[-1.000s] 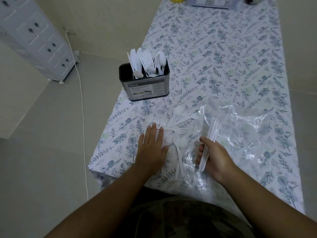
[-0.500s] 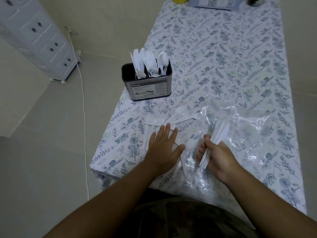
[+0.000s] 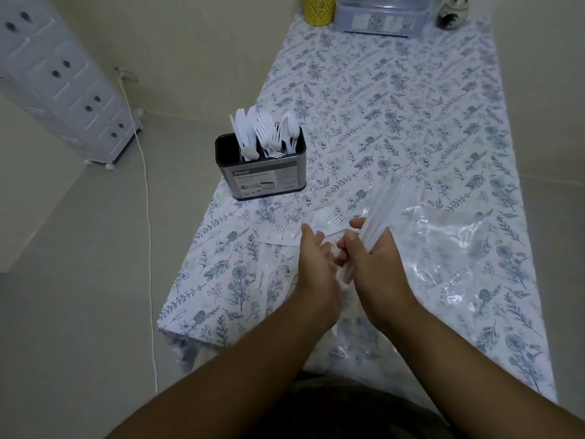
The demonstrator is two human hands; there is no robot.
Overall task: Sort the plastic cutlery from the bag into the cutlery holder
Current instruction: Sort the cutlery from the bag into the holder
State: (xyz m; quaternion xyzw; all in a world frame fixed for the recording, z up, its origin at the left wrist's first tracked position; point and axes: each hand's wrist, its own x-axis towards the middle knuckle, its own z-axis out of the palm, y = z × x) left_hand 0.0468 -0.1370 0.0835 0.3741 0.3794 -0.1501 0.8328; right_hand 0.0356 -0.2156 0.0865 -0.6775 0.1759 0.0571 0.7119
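My right hand grips a bundle of white plastic cutlery that slants up and to the right, blurred. My left hand is beside it, palm turned toward the right hand, fingers straight and touching the bundle's lower end. Loose white forks and other pieces lie on the tablecloth just beyond and left of the hands. The dark cutlery holder stands at the table's left edge, holding knives, forks and spoons upright. The clear plastic bag lies crumpled to the right.
The table wears a floral cloth; its left edge and near corner are close to the hands. A yellow cup, a grey box and a small jar stand at the far end. A white drawer unit and cord stand on the floor at left.
My left hand lifted off the loose cutlery and swung right to meet the right hand. My right hand raised its bundle, tilting it up and to the right.
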